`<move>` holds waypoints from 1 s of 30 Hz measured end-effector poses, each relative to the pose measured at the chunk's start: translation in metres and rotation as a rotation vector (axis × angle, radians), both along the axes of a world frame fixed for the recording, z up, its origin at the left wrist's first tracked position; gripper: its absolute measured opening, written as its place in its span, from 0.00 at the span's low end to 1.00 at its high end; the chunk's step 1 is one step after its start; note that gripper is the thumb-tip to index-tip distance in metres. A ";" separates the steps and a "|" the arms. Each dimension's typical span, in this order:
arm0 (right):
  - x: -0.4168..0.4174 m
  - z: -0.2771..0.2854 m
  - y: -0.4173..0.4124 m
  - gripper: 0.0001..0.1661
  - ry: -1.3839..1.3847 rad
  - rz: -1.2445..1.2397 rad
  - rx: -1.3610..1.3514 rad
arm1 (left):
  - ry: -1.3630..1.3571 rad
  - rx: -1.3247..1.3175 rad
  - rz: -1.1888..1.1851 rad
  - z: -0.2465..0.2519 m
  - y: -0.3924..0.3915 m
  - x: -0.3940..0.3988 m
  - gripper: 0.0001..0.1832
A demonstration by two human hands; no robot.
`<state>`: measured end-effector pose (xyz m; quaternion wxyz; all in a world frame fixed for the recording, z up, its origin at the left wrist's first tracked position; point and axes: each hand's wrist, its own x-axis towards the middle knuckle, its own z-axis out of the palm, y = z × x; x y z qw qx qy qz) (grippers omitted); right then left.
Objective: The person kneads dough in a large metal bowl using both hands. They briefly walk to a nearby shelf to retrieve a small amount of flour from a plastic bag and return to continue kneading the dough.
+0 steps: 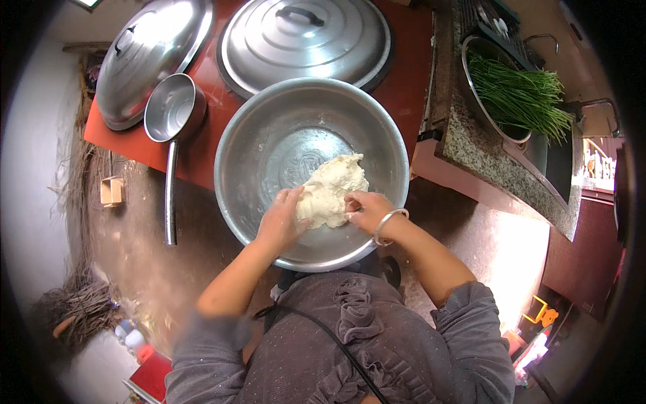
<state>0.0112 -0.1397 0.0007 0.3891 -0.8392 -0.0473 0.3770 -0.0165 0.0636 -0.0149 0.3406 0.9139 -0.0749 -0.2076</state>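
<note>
A large round metal basin (252, 126) stands before me at the edge of the red stove top. In its lower right part lies a lump of pale dough (330, 189) with a rough, uneven surface. My left hand (283, 217) rests against the dough's left side, its fingers pointing up along it and the thumb at its lower edge. At the dough's right side is my right hand (367, 209), with curled fingers touching its edge; whether they pinch any dough cannot be told. A silver-coloured bangle (387, 227) sits on my right wrist. Smears of flour or dough mark the basin's inside.
Behind the basin, a large metal lid (308, 45) lies on the red surface (214, 101). Another lid (146, 55) and a long-handled metal ladle (171, 108) are to the left. On the right, a bowl of long green vegetables (520, 96) stands by the sink on a speckled counter (484, 146).
</note>
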 end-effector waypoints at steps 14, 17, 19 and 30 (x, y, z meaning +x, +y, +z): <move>-0.021 0.157 -0.076 0.10 -0.213 -0.246 1.910 | -0.235 -0.054 0.076 -0.019 -0.034 0.010 0.24; -0.024 0.166 -0.086 0.11 -0.110 -0.157 2.106 | 0.185 -0.554 0.458 -0.042 -0.005 0.026 0.24; -0.023 0.159 -0.081 0.10 -0.046 -0.241 2.065 | 0.482 -0.998 0.811 -0.034 -0.006 0.021 0.21; 0.002 0.000 -0.011 0.27 0.078 -0.553 0.497 | -0.052 0.088 0.448 -0.052 0.048 0.027 0.16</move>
